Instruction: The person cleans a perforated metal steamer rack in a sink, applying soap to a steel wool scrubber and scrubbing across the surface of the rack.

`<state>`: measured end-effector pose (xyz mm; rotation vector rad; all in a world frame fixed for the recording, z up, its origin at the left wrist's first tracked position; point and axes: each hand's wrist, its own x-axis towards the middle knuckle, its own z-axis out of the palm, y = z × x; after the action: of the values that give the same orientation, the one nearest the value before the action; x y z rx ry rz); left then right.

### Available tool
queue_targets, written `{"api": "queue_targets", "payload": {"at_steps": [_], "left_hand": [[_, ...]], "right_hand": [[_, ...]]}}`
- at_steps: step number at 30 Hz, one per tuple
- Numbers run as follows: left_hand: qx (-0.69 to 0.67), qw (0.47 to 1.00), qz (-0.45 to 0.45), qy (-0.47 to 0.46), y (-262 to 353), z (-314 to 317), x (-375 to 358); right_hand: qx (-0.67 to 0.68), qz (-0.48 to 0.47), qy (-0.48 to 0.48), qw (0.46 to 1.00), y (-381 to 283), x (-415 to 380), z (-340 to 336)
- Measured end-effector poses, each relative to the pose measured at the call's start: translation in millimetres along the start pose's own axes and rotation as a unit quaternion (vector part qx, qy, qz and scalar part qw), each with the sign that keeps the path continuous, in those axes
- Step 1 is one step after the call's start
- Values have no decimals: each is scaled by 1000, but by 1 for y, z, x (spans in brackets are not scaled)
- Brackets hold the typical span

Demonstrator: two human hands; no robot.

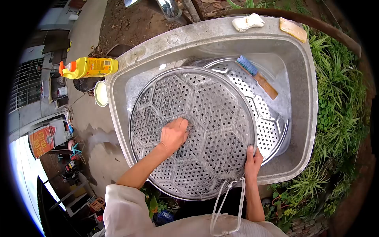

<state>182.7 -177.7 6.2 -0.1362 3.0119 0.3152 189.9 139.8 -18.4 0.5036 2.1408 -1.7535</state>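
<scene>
A large round perforated metal steamer tray (215, 106), wet and streaked with suds, leans tilted over a grey stone sink (114, 94). My left hand (173, 136) is closed in a fist and pressed against the tray's middle; what it holds is hidden, with only a greyish edge beside the fingers. My right hand (252, 162) grips the tray's right rim, thumb on top. Behind it, a second perforated steamer tray (266, 132) lies in sudsy water. A brush (258, 79) with blue bristles and a wooden handle rests on that second tray.
A yellow detergent bottle (92, 67) is at the sink's left corner, near a pale bowl (101, 93). A white lump (248, 22) and a tan block (293, 29) sit on the far ledge. Green plants (335, 102) border the right side. A white cord (221, 205) dangles in front of me.
</scene>
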Motion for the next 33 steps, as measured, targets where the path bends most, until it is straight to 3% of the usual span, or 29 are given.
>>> {"api": "queue_targets", "payload": {"at_steps": [2, 5, 7, 9, 11, 12, 15, 16, 17, 19, 21, 22, 23, 25, 27, 28, 29, 31, 33], "left_hand": [[16, 999, 21, -44, -22, 1, -1], [98, 971, -195, 95, -69, 4, 96], [86, 977, -167, 105, -62, 3, 102], [50, 992, -105, 50, -30, 0, 54], [-25, 999, 26, -19, 6, -6, -6], [-27, 999, 28, -19, 2, -6, 1], [39, 993, -97, 52, -42, -1, 58], [77, 977, -191, 60, -61, -1, 92], [89, 974, -176, 108, -69, 1, 109], [88, 982, -147, 80, -40, 0, 104], [21, 998, -48, 47, 0, 4, 54], [-11, 1000, 3, -14, 19, -1, 28], [-19, 994, 100, -40, 22, 1, 7], [-21, 994, 104, 15, -5, 6, 28], [54, 991, -99, 74, -42, 4, 94], [74, 983, -140, 96, -52, 5, 121], [92, 972, -184, 111, -52, 8, 133], [67, 985, -117, 107, -11, 8, 111], [-1, 999, 10, 47, 41, 9, 59]], "right_hand": [[-18, 10, -5, 1000, 2, 0, -1], [-23, 6, 10, 1000, -5, 1, 2], [-31, -1, 6, 1000, -3, 2, -3], [-20, -10, -6, 1000, -2, 2, 1], [-29, 1, -7, 1000, 2, 1, -1], [-12, -12, -5, 1000, 4, 2, 1], [-29, 0, -7, 1000, 2, 3, -1], [-10, -33, 2, 999, 5, 3, 2], [-13, -34, 7, 999, 2, 3, 1], [-30, -6, -3, 1000, -7, 0, 0], [-19, -14, -8, 1000, 0, -2, 2], [-17, -12, -6, 1000, 1, -3, 2], [-16, -14, -3, 1000, 1, 1, 1], [-24, -3, -8, 1000, 2, 2, -1], [-23, 8, -12, 1000, -2, 2, 0], [-7, -78, 12, 997, 8, 5, 4], [-26, -55, 13, 998, 2, 3, 3], [5, 0, -2, 1000, 5, 1, 1], [9, 2, 0, 1000, 10, -1, 4]]}}
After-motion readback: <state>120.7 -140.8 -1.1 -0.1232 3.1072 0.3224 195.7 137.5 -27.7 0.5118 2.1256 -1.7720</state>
